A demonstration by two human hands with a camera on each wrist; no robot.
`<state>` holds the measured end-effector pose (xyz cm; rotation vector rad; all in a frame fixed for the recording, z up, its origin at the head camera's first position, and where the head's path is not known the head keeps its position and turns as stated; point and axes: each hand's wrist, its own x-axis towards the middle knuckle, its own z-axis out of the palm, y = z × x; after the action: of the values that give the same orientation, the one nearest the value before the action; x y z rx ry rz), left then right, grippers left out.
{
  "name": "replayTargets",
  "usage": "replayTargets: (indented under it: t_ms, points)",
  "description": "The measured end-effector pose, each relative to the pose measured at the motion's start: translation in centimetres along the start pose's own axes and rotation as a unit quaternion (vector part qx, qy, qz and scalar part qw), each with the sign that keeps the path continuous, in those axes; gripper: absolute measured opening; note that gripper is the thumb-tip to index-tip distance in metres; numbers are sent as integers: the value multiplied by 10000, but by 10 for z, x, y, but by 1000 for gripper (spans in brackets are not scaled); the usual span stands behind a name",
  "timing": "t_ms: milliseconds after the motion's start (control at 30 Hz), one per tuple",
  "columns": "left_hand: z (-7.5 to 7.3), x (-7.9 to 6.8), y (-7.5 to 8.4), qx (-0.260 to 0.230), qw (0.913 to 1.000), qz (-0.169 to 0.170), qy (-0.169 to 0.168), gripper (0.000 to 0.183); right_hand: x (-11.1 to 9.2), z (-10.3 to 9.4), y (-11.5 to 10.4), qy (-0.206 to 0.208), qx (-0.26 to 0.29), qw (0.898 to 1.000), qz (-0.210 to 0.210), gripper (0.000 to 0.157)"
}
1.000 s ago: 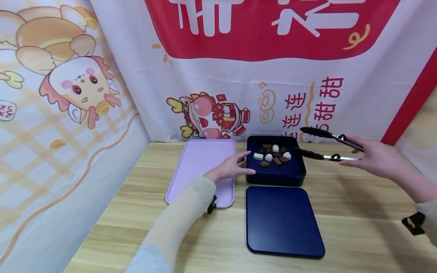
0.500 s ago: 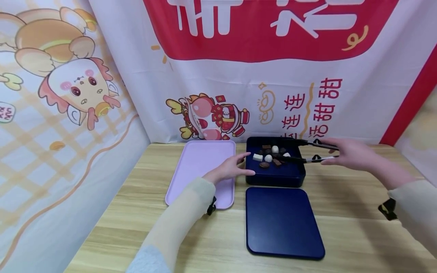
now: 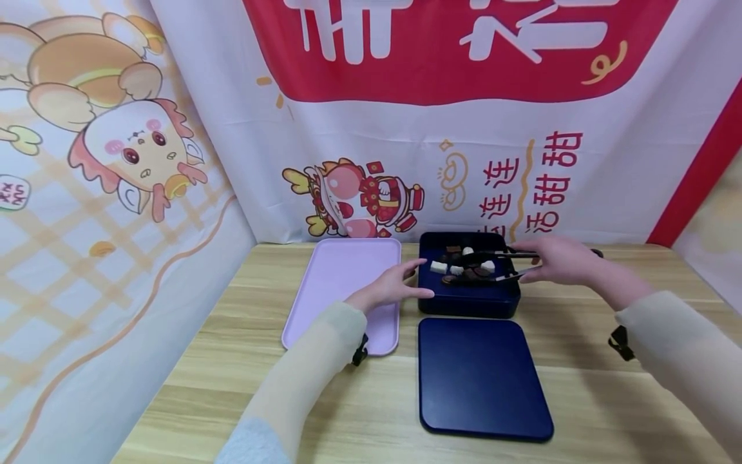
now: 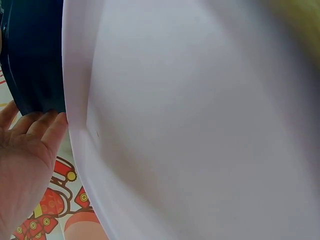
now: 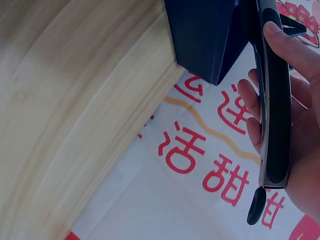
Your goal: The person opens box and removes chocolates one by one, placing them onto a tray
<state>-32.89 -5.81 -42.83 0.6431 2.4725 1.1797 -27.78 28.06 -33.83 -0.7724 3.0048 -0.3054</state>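
In the head view, a dark blue box (image 3: 464, 307) holds several brown and white chocolates (image 3: 438, 267). My left hand (image 3: 390, 285) is at the box's left side, thumb and fingers spread along the wall. The left wrist view shows fingertips touching the box's dark side. From the right, my right hand (image 3: 559, 260) grips a pair of tongs (image 5: 278, 105) with black handles and black tips. The tong tips lie inside the box over the chocolates, one arm above the other, spread apart. Whether they touch a chocolate I cannot tell.
A pale purple tray (image 3: 342, 274) lies left of the box, under my left forearm. In front of the box is a flat dark blue lid (image 3: 484, 380). All stand on a wooden table (image 3: 371, 412), with a printed cloth (image 3: 371, 129) hanging behind.
My right hand has moved left with the tongs, bringing their tips from the box's right edge into it, over the chocolates. The left hand has stayed in place.
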Motion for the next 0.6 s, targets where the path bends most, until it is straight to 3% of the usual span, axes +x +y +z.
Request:
replayTargets:
  t_ms: [367,600]
  points:
    - [0,-2,3,43,10000,-83,23,87,8,6,-5,-351,71,9992,159,63]
    - [1,-2,4,83,9999,-112,-1,87,13,10,-3,-355,-7,9993,129,61]
